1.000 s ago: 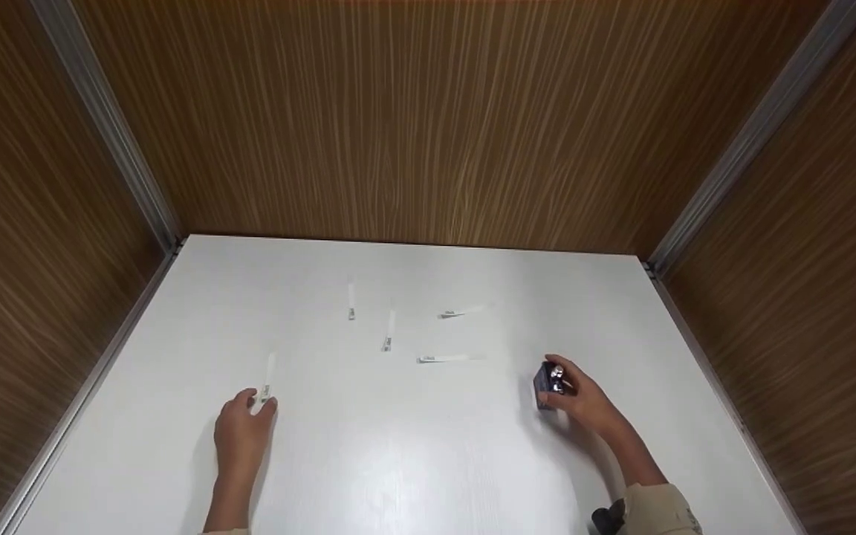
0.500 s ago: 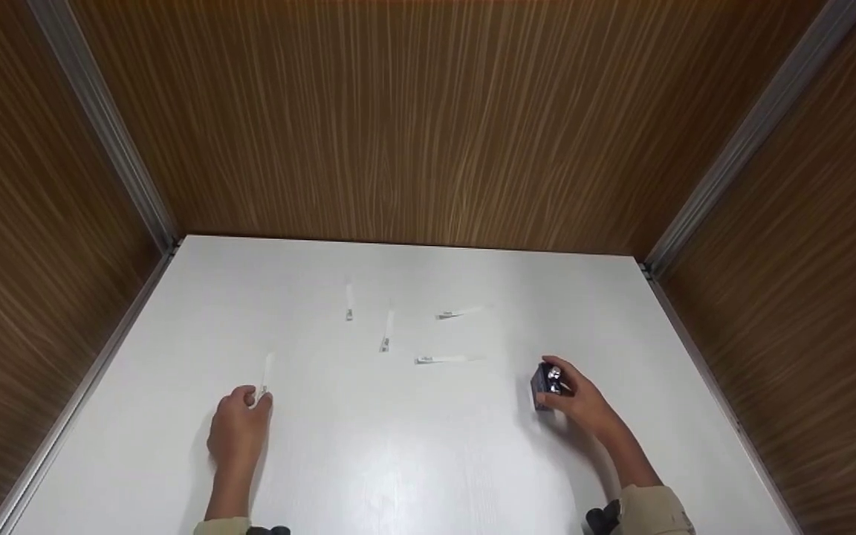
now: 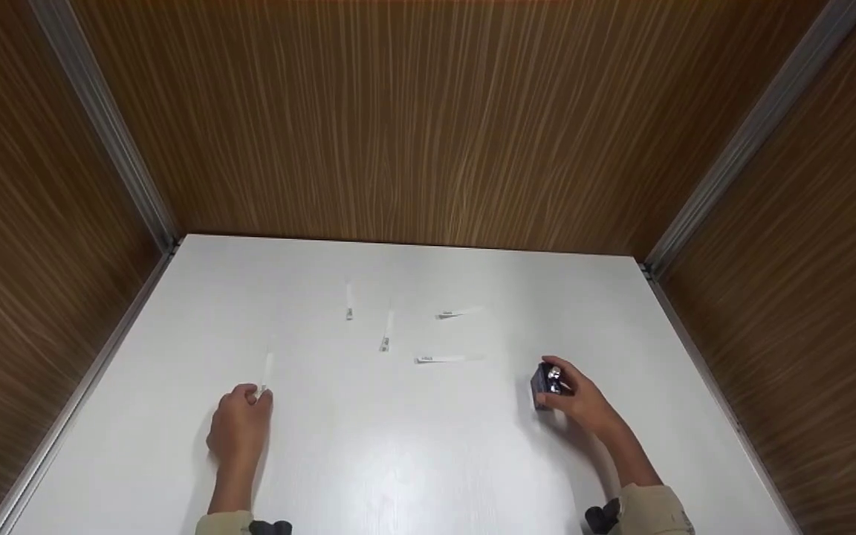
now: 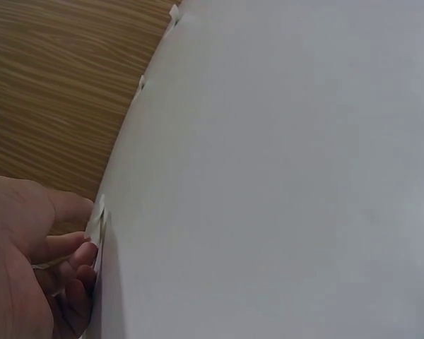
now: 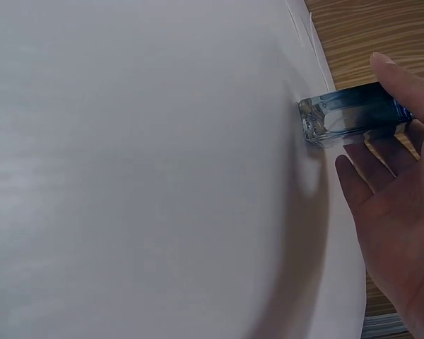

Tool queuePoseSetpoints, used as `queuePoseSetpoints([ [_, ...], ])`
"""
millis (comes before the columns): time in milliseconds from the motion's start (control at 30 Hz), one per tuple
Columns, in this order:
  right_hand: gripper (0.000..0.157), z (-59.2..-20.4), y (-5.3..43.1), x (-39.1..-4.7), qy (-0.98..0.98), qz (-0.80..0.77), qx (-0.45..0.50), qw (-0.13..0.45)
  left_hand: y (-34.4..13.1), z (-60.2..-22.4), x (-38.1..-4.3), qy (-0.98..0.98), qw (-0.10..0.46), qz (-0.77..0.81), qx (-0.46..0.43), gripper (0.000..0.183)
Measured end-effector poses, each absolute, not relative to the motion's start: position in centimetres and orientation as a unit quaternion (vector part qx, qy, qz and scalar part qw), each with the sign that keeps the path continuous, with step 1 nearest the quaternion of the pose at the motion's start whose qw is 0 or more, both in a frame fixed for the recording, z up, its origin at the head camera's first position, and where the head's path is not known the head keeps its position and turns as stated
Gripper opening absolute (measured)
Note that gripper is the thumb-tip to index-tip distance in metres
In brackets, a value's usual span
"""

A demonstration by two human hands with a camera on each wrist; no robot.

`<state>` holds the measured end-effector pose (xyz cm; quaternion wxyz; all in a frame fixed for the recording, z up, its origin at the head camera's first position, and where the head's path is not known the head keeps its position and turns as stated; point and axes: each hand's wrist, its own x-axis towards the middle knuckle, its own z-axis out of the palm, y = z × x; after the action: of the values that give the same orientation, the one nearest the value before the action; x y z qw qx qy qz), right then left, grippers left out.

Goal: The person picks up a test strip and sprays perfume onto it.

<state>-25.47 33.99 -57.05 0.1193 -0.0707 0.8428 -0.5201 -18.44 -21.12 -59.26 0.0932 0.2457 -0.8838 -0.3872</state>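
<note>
My left hand [image 3: 238, 427] is low over the left of the table in the head view. Its thumb and forefinger pinch the printed near end of a thin white paper strip [image 3: 269, 366], which points away from me. That strip's end [image 4: 95, 224] also shows between the fingers in the left wrist view. On the right, my right hand [image 3: 584, 405] grips a blue glass perfume bottle [image 3: 542, 389] with a shiny silver top. In the right wrist view the bottle [image 5: 350, 114] has a clear, thick glass base close to the table, with the thumb and fingers around its darker upper part.
Several similar strips lie apart on the white table [image 3: 398, 431]: two upright ones, a farther strip [image 3: 349, 303] and a nearer strip [image 3: 387, 332], and two sideways ones, an upper strip [image 3: 460, 313] and a lower strip [image 3: 449, 360]. Wood-grain panels [image 3: 398, 126] enclose the table.
My left thumb and forefinger have closed on the strip's printed end, where they stood apart around it before. The right hand and perfume bottle have stayed in place.
</note>
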Motion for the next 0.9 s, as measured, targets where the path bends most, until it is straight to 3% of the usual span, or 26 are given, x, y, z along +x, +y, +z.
queuePoseSetpoints([
  [900,0.081,-57.33,33.64,-25.10,0.830,-0.547,-0.038,0.102,-21.32,-59.60,-18.48,-0.889,0.116,-0.374,0.240,0.029],
])
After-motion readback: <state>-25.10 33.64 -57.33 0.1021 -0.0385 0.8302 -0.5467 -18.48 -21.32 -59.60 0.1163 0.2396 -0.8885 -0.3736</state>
